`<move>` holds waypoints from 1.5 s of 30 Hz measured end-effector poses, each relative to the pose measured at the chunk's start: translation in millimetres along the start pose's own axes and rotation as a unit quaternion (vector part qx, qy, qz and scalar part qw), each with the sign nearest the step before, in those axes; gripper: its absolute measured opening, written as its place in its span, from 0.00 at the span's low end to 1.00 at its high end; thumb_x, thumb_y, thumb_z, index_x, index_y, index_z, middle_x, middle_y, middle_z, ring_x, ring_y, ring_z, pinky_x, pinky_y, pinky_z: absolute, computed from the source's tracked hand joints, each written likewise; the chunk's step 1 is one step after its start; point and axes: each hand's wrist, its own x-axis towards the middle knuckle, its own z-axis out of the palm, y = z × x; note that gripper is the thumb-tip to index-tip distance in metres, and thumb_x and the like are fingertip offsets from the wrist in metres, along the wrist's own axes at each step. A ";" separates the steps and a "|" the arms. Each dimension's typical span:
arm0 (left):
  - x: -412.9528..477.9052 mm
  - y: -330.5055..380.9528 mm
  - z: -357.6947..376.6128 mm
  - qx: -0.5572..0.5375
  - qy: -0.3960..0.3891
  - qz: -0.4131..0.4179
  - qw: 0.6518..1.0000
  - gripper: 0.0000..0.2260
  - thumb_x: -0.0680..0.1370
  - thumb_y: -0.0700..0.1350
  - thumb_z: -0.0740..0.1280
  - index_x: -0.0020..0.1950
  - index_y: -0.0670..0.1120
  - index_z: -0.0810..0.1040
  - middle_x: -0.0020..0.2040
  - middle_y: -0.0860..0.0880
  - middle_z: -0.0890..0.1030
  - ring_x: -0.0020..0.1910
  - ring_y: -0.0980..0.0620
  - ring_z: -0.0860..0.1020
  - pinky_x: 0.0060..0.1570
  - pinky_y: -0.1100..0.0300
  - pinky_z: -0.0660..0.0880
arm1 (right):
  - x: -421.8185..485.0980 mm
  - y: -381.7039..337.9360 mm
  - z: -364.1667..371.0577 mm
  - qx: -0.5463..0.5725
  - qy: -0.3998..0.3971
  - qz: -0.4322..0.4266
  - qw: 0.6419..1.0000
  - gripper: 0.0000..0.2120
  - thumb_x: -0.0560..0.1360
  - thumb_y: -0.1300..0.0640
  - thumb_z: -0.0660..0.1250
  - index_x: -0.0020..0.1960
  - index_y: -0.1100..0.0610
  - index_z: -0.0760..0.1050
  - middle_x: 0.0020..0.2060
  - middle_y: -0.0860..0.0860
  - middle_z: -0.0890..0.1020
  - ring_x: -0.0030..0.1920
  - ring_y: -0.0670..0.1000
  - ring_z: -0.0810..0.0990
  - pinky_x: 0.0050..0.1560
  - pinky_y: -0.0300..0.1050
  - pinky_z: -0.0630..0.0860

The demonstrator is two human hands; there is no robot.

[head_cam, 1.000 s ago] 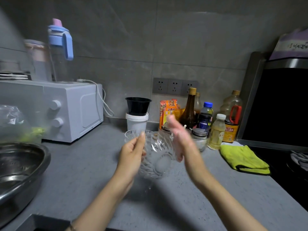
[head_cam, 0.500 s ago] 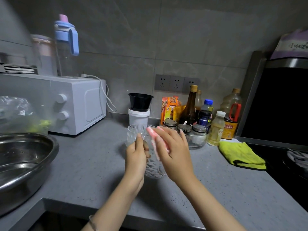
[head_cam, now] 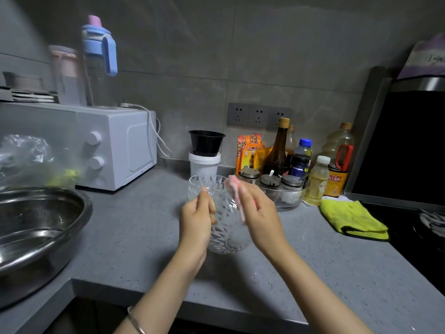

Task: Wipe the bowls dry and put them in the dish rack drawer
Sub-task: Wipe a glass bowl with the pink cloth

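A clear cut-glass bowl (head_cam: 225, 233) is held tilted above the grey counter (head_cam: 144, 237), its mouth turned away from me. My left hand (head_cam: 196, 221) grips its left rim, thumb on the outside. My right hand (head_cam: 258, 213) presses a small pink cloth (head_cam: 234, 186) against the bowl's right rim and side; most of the cloth is hidden under the fingers. The dish rack drawer is out of view.
A large steel basin (head_cam: 36, 227) sits at the left, with a white microwave (head_cam: 115, 148) behind it. Sauce bottles (head_cam: 279, 150), spice jars (head_cam: 271, 180) and a white tub with a black bowl (head_cam: 206, 142) line the wall. A yellow-green cloth (head_cam: 352, 219) lies beside the black stove (head_cam: 428, 232).
My right hand came in from the bowl's right side onto its rim with the pink cloth. The bowl shifted slightly in my left hand, and my view moved back from the counter.
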 end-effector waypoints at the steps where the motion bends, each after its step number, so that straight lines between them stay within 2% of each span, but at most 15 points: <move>1: 1.4 1.7 -0.6 -0.011 0.015 -0.003 1.000 0.21 0.82 0.49 0.57 0.29 0.45 0.65 0.18 0.55 0.63 0.18 0.61 0.62 0.22 0.70 0.61 | -1.4 2.7 -0.4 0.045 0.002 0.025 0.999 0.14 0.80 0.41 0.50 0.60 0.34 0.71 0.56 0.34 0.77 0.59 0.35 0.74 0.61 0.44 0.73; 6: 8.2 -1.2 0.0 -0.058 0.038 -0.029 0.997 0.21 0.82 0.48 0.57 0.30 0.45 0.66 0.19 0.55 0.67 0.22 0.59 0.65 0.25 0.68 0.63 | -30.8 5.5 9.5 -0.085 -0.014 -0.081 0.993 0.20 0.82 0.45 0.46 0.73 0.39 0.59 0.73 0.44 0.63 0.74 0.45 0.58 0.73 0.50 0.60; 9: 7.3 -4.9 5.4 -0.062 0.006 -0.054 0.997 0.19 0.83 0.50 0.57 0.34 0.46 0.75 0.29 0.51 0.76 0.30 0.55 0.73 0.33 0.64 0.70 | -21.0 4.9 7.9 -0.242 -0.004 -0.190 0.952 0.19 0.82 0.46 0.49 0.71 0.44 0.67 0.69 0.49 0.70 0.71 0.51 0.65 0.71 0.52 0.62; 11: 3.6 -4.5 8.0 -0.041 -0.004 -0.041 0.998 0.19 0.83 0.49 0.57 0.32 0.46 0.71 0.28 0.50 0.71 0.25 0.57 0.68 0.26 0.68 0.65 | -8.9 2.0 0.6 -0.190 0.008 -0.137 0.972 0.19 0.81 0.44 0.50 0.66 0.46 0.73 0.62 0.47 0.77 0.63 0.46 0.73 0.63 0.47 0.71; 14: 0.1 -2.6 6.8 -0.028 0.003 -0.028 0.999 0.21 0.82 0.49 0.58 0.29 0.46 0.63 0.27 0.49 0.66 0.23 0.58 0.62 0.23 0.68 0.60 | 1.3 0.3 -11.5 0.056 -0.001 0.031 0.998 0.16 0.80 0.43 0.53 0.60 0.42 0.76 0.53 0.40 0.81 0.54 0.38 0.78 0.53 0.39 0.76; 17: 0.8 -9.4 2.7 -0.082 0.013 -0.063 0.995 0.19 0.80 0.52 0.60 0.33 0.45 0.69 0.31 0.45 0.71 0.31 0.52 0.69 0.36 0.63 0.69 | 1.1 2.5 -18.8 0.222 0.014 0.188 0.957 0.13 0.81 0.49 0.55 0.50 0.46 0.79 0.40 0.42 0.85 0.40 0.40 0.82 0.36 0.31 0.76; 20: 1.1 -14.5 0.7 -0.120 -0.008 -0.092 0.988 0.16 0.79 0.56 0.62 0.44 0.43 0.76 0.42 0.42 0.77 0.44 0.45 0.75 0.49 0.50 0.71 | -0.8 0.2 -23.8 0.254 0.031 0.279 0.926 0.18 0.79 0.46 0.57 0.43 0.56 0.80 0.38 0.57 0.85 0.38 0.53 0.84 0.35 0.40 0.79; 23: 4.2 -13.6 -2.5 -0.066 -0.063 -0.090 0.992 0.18 0.81 0.54 0.58 0.46 0.43 0.81 0.45 0.47 0.84 0.48 0.50 0.82 0.51 0.57 0.76 | 4.1 -2.8 -30.8 0.199 0.035 0.265 0.943 0.28 0.78 0.45 0.59 0.47 0.73 0.76 0.35 0.66 0.79 0.32 0.60 0.78 0.29 0.38 0.71; 27: 6.4 11.1 -4.3 0.037 -0.128 0.019 0.991 0.22 0.82 0.53 0.55 0.36 0.44 0.79 0.33 0.50 0.81 0.35 0.56 0.80 0.38 0.68 0.74 | 14.4 -7.4 -37.5 0.110 -0.029 0.170 0.979 0.26 0.79 0.46 0.59 0.26 0.59 0.68 0.21 0.49 0.69 0.20 0.44 0.64 0.23 0.35 0.61; 32: 2.8 18.8 4.0 0.141 -0.126 0.136 0.972 0.26 0.81 0.53 0.57 0.22 0.49 0.62 0.22 0.51 0.63 0.23 0.53 0.62 0.32 0.58 0.61 | 8.1 -8.8 -26.8 0.098 -0.047 0.094 0.990 0.25 0.80 0.49 0.58 0.27 0.58 0.69 0.21 0.52 0.70 0.21 0.47 0.68 0.23 0.39 0.66; 35: 4.2 15.7 2.9 0.114 -0.070 0.126 0.983 0.26 0.81 0.50 0.58 0.23 0.49 0.60 0.23 0.49 0.60 0.24 0.52 0.59 0.30 0.59 0.58 | -3.1 -4.7 -15.7 0.124 -0.005 0.068 0.990 0.23 0.80 0.45 0.56 0.38 0.59 0.78 0.28 0.53 0.79 0.27 0.47 0.77 0.27 0.40 0.72; 37: 7.0 14.9 1.4 0.067 -0.034 0.073 0.995 0.25 0.81 0.49 0.59 0.23 0.50 0.60 0.25 0.47 0.61 0.26 0.52 0.60 0.31 0.60 0.58 | -13.5 -0.4 -7.2 0.094 0.032 0.000 0.995 0.15 0.82 0.47 0.54 0.57 0.47 0.78 0.45 0.46 0.83 0.45 0.42 0.81 0.44 0.40 0.77; 40: 14.9 11.6 -0.6 -0.001 0.022 -0.004 1.000 0.23 0.80 0.49 0.60 0.25 0.51 0.61 0.28 0.46 0.62 0.31 0.50 0.61 0.35 0.57 0.59 | -28.6 4.6 3.3 -0.032 0.035 -0.120 0.992 0.19 0.82 0.49 0.48 0.72 0.42 0.62 0.69 0.42 0.69 0.71 0.44 0.65 0.70 0.42 0.63; 42: 19.2 7.7 -1.4 -0.015 0.025 -0.018 0.999 0.21 0.80 0.51 0.60 0.28 0.47 0.66 0.29 0.44 0.68 0.32 0.49 0.66 0.36 0.56 0.63 | -33.9 4.9 7.9 -0.137 0.017 -0.158 0.978 0.21 0.83 0.47 0.46 0.75 0.44 0.58 0.74 0.46 0.62 0.75 0.48 0.57 0.74 0.49 0.57; 45: 16.1 5.1 1.2 -0.008 -0.031 -0.027 0.999 0.20 0.81 0.51 0.59 0.33 0.44 0.77 0.31 0.47 0.80 0.33 0.51 0.78 0.38 0.59 0.73 | -27.5 4.5 9.7 -0.248 0.023 -0.217 0.944 0.20 0.82 0.48 0.51 0.72 0.47 0.67 0.71 0.51 0.69 0.72 0.52 0.63 0.71 0.54 0.61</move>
